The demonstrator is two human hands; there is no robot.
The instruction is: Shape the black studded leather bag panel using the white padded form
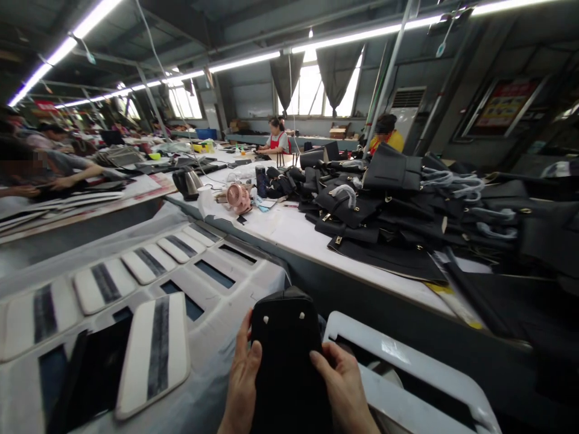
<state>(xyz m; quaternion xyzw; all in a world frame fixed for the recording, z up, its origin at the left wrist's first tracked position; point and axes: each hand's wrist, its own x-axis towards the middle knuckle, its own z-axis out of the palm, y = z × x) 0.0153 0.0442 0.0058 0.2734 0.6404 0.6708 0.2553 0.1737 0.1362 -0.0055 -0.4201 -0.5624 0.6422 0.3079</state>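
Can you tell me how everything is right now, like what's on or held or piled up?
Left hand: gripping
Right hand: gripping
Black piece: held between both hands
Striped pads: laid out, stripes showing
Black goods: heaped up
Ceiling lights: on
Curtains: gathered below
Pink fan: standing; can't tell if spinning

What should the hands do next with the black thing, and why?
Perhaps tilt the black piece a little to look closer: the left hand and right hand hold its sides, and its front looks very dark except two white spots.
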